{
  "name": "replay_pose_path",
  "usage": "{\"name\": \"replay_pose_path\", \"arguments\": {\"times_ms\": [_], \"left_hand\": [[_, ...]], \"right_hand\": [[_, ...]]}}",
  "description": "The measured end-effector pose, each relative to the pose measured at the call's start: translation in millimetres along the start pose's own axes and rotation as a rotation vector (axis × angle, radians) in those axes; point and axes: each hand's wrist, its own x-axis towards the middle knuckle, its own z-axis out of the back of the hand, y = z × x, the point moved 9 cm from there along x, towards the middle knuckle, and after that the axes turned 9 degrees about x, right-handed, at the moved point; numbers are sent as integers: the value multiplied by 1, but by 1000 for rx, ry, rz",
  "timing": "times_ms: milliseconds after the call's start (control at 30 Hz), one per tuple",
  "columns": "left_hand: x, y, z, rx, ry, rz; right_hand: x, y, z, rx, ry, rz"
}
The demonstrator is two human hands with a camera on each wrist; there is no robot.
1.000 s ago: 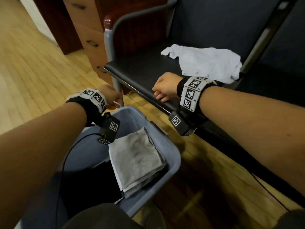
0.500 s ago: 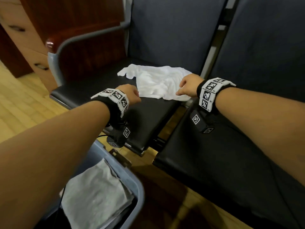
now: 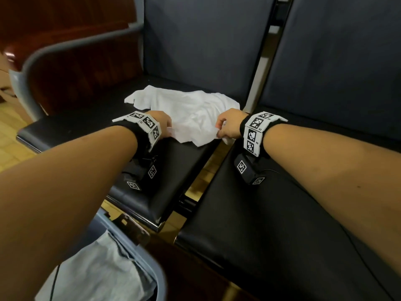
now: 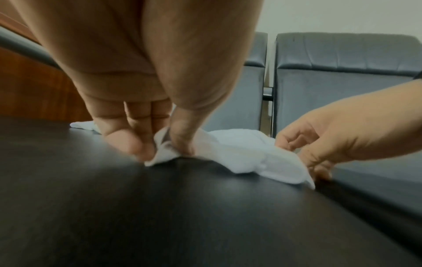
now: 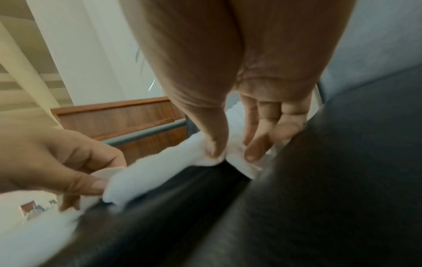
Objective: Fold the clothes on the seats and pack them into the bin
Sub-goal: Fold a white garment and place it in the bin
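Note:
A crumpled white garment [image 3: 186,111] lies on the left black seat [image 3: 86,124]. My left hand [image 3: 166,127] pinches its near left edge between thumb and fingers, as the left wrist view shows with the white garment [image 4: 239,151] bunched at my left hand [image 4: 164,153]. My right hand [image 3: 225,129] pinches the near right corner at the seat's edge; the right wrist view has the thumb and fingers of my right hand [image 5: 228,155] closed on the white garment [image 5: 160,166]. A grey-blue bin [image 3: 158,276] at bottom left holds a folded grey cloth [image 3: 97,272].
A second black seat [image 3: 271,209] sits to the right, under my right forearm. A grey metal armrest [image 3: 71,46] and dark wooden furniture [image 3: 65,18] stand to the left. Wooden floor [image 3: 13,131] shows at left and in the gap between the seats.
Both hands moved from over the bin and seat edge up to the white garment and took hold of its near edge. The view turned right, away from the bin.

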Motion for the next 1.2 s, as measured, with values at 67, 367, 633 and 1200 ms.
{"name": "replay_pose_path", "arguments": {"times_ms": [67,367,633,1200], "left_hand": [[-3,15,7,-66,-5,82],[-72,53,140,-600,-465,189],[-161,5,226,-1050,-536,-21],[-288,-150,280,-891,-384,-466]], "right_hand": [[-4,3,7,238,-25,-42],[-64,60,132,649,-400,145],[-184,96,229,563,-480,298],[-352,51,247,465,-371,203]]}}
